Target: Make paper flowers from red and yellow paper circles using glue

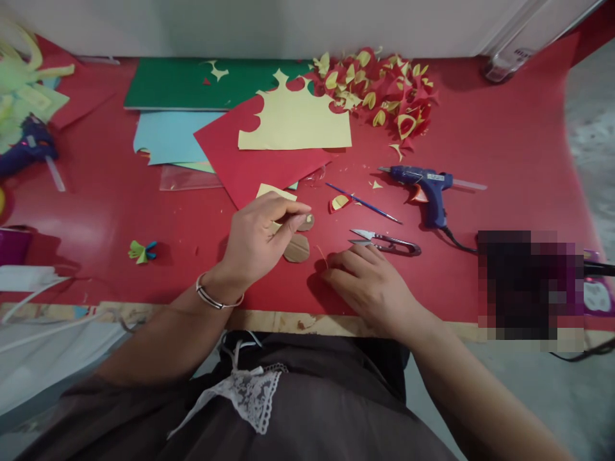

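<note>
My left hand (262,234) is closed in a pinch, thumb against forefinger, over a small brown disc (306,223) with a pale speck on it. Whatever lies between those fingertips is too small to name. Just below, a larger round of corrugated cardboard (296,250) lies on the table. My right hand (372,282) rests low on the table with curled fingers, their tips partly hidden. A thin orange strand (322,256) runs up from beside those fingertips. Thread snips (389,243) lie just beyond the right knuckles. A piece of yellow paper (276,192) is partly covered by my left hand.
A blue glue gun (423,182) lies right, a second glue gun (31,147) far left. A thin blue brush (362,202) and a red-yellow paper piece (339,203) lie ahead. Cut yellow paper (302,121), red paper (230,150) and a paper-petal pile (379,86) sit behind.
</note>
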`<state>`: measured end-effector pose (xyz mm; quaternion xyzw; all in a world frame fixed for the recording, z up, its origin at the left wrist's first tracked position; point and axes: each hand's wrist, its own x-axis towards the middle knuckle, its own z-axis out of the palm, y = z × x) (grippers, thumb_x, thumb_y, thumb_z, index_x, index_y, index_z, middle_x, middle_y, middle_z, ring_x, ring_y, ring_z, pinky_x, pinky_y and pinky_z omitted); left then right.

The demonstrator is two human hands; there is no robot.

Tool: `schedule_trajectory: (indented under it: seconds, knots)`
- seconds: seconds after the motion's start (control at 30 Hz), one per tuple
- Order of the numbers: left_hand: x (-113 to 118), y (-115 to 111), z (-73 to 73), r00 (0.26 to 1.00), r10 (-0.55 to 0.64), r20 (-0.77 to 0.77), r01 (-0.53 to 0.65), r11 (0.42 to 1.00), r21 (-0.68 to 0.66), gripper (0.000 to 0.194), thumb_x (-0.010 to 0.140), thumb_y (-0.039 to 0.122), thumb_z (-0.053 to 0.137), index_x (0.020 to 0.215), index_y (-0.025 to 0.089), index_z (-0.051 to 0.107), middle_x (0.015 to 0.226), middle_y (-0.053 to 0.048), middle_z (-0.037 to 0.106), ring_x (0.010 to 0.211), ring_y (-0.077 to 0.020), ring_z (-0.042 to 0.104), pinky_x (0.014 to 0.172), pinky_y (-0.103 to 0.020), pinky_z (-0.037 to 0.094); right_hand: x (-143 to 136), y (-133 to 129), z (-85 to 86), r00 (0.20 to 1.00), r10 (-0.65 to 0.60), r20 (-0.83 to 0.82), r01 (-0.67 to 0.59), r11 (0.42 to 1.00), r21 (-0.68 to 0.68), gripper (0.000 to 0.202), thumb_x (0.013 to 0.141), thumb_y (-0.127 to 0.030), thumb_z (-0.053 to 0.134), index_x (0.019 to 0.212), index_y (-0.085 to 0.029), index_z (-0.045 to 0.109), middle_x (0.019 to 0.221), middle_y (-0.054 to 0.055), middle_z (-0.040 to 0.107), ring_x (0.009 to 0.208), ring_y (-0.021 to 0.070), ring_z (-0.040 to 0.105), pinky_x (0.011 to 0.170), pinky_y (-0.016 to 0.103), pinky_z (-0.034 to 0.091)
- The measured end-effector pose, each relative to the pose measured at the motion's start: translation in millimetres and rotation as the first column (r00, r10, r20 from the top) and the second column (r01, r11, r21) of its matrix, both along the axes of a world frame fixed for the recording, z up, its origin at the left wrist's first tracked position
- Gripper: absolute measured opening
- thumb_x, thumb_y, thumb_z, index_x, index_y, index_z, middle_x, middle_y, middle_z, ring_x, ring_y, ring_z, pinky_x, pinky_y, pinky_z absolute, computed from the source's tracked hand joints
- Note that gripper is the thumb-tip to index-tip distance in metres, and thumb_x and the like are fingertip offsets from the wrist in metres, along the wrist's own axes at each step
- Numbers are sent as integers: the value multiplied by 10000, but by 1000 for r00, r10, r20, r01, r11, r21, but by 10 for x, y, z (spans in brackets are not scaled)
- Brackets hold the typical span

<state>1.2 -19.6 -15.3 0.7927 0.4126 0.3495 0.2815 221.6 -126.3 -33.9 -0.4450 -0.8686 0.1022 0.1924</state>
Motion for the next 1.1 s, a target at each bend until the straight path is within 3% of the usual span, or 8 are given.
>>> schedule_trajectory:
  seconds: [0.17,0.27,0.37,0.47,0.57,0.77,1.0,1.1]
  knots:
    - [-30,-1,22,998,23,55,-7,964,-265,191,1038,357,671,1107,228,793,1002,-61,813,835,-174,718,784,-289,566,-7,85,-41,998,-33,-54,33,999,-7,214,1092,-157,524,983,-186,706,936,81,723,860,230,584,829,405,502]
    - [-32,-11,46,989,36,146,37,880,-473,204,1030,389,683,1114,214,746,916,-46,797,684,-138,708,654,-254,555,22,136,40,965,-106,-241,107,994,-12,146,1078,-180,570,1029,-216,703,966,73,739,893,230,649,858,417,531]
    - [26,-57,65,963,18,269,187,673,-715,263,980,419,752,1093,199,663,810,-26,770,609,-145,725,563,-237,549,52,178,188,907,-183,-380,206,978,21,112,1041,-155,624,1056,-240,697,969,60,734,936,231,684,845,405,544]
    - [143,-140,59,894,54,444,377,442,-814,362,910,410,842,1069,201,592,779,-6,772,666,-154,764,634,-240,584,45,194,285,886,-192,-422,246,966,76,141,1009,-128,665,1080,-247,693,977,55,725,944,229,687,826,394,536]
    - [247,-216,32,777,171,605,526,351,-775,341,910,360,858,1060,189,604,797,-5,792,782,-123,773,793,-225,586,-3,185,271,885,-144,-443,213,971,110,177,999,-115,674,1109,-254,683,981,49,717,925,223,680,815,398,521]
    - [271,-238,-11,680,359,639,558,311,-769,363,827,264,926,1032,179,639,825,11,787,725,-95,727,750,-214,558,-80,148,169,887,-176,-427,241,965,102,166,999,-145,687,1098,-277,706,979,39,700,946,229,666,862,433,491]
    - [224,-179,4,760,324,563,371,496,-785,302,823,233,903,972,176,647,871,1,758,762,-113,747,698,-213,571,26,102,111,802,-322,-502,341,938,-58,155,990,-128,683,1060,-261,725,976,58,696,950,248,669,847,427,539]
    - [216,-188,21,798,252,547,416,426,-803,256,874,257,864,969,168,644,815,1,750,693,-116,742,642,-215,565,51,82,84,767,-354,-536,370,925,-82,155,992,-126,689,1059,-262,722,967,51,694,943,240,671,845,422,544]
